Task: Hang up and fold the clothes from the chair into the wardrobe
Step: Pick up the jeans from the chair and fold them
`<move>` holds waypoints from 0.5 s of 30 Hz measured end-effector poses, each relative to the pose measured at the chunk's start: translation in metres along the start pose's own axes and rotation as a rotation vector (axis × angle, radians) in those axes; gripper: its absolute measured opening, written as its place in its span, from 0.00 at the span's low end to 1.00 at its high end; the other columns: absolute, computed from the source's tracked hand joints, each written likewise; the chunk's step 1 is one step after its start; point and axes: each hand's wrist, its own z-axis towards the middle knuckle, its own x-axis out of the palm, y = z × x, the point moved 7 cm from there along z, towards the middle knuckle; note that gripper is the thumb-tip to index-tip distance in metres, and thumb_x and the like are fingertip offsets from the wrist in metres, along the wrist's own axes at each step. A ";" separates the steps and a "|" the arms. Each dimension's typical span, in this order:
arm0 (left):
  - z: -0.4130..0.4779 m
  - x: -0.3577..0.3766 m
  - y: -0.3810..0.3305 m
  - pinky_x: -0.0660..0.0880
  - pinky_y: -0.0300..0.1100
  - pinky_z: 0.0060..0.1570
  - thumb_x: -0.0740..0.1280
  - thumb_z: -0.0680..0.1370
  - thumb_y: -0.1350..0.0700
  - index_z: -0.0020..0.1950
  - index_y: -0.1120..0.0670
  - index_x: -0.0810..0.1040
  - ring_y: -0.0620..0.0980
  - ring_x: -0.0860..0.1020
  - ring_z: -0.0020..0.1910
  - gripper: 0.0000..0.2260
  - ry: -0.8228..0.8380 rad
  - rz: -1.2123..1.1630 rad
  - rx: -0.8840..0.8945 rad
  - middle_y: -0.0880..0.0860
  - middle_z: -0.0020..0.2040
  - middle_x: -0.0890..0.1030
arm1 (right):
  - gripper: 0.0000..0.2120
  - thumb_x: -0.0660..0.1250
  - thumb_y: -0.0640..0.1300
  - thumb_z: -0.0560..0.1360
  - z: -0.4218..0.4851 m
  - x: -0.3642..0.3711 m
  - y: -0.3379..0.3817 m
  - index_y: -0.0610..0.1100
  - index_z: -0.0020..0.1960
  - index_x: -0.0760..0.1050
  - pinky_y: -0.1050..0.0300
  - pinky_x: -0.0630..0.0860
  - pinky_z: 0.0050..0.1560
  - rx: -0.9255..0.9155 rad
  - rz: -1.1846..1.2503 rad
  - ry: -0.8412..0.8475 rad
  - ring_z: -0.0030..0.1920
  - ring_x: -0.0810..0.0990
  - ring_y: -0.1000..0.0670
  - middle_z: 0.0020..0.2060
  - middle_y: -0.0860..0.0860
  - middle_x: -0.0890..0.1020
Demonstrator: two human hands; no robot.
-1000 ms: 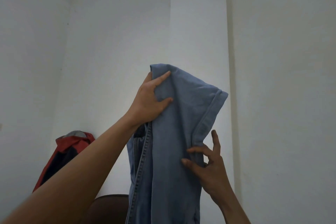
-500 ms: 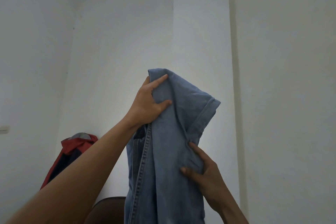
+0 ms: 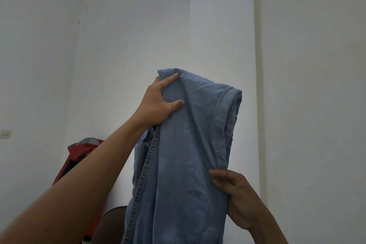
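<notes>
1. Since a second ago the right hand has gone from spread fingers laid loosely on the cloth to a closed grasp on it. The turned-over leg end of the jeans now sits a little further right, while the left hand's hold looks the same.
2. At the far left a small pale wall switch sits on the white wall.
3. Right of it a red jacket with a grey patch at its top hangs low against the wall, partly hidden behind the left forearm.
4. The dark rounded top of the chair shows at the bottom edge, between the forearm and the denim.
5. The left hand is raised and grasps the jeans at their upper left corner. Its forefinger lies along the top fold, its thumb presses the front, and the other fingers are hidden behind the cloth.
6. The jeans are held up in the air at mid-frame, in front of the wall. A stitched seam runs down their left side, a hemmed leg end folds over at the upper right, and the lower part runs out of view at the bottom.
7. The right hand is lower, at the right edge of the denim just under the hem, its fingers curled round a gathered fold there.
</notes>
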 end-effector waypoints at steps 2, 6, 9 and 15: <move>0.000 0.000 0.002 0.76 0.43 0.63 0.77 0.72 0.57 0.75 0.49 0.70 0.46 0.72 0.65 0.32 -0.014 0.010 -0.017 0.48 0.68 0.70 | 0.28 0.84 0.49 0.57 -0.002 0.004 0.004 0.50 0.57 0.85 0.53 0.80 0.58 -0.041 -0.098 0.028 0.60 0.82 0.51 0.59 0.56 0.83; -0.002 -0.001 0.000 0.76 0.42 0.62 0.77 0.72 0.57 0.74 0.48 0.71 0.45 0.73 0.65 0.32 -0.020 -0.048 -0.033 0.47 0.68 0.71 | 0.32 0.85 0.55 0.53 -0.004 -0.002 0.003 0.51 0.56 0.85 0.50 0.79 0.61 -0.106 -0.159 -0.030 0.61 0.81 0.49 0.59 0.54 0.83; -0.003 0.001 -0.009 0.78 0.42 0.60 0.77 0.72 0.59 0.73 0.46 0.72 0.44 0.75 0.64 0.31 0.012 -0.150 -0.030 0.47 0.67 0.73 | 0.34 0.87 0.57 0.44 0.000 -0.005 0.003 0.44 0.46 0.87 0.57 0.81 0.53 -0.127 -0.071 -0.067 0.57 0.83 0.47 0.54 0.47 0.86; 0.005 -0.004 -0.036 0.79 0.43 0.59 0.76 0.73 0.62 0.72 0.46 0.72 0.45 0.76 0.64 0.31 0.044 -0.247 0.055 0.49 0.68 0.73 | 0.34 0.86 0.61 0.43 0.003 0.003 0.015 0.45 0.44 0.88 0.59 0.81 0.49 -0.163 -0.021 -0.062 0.56 0.84 0.50 0.54 0.50 0.86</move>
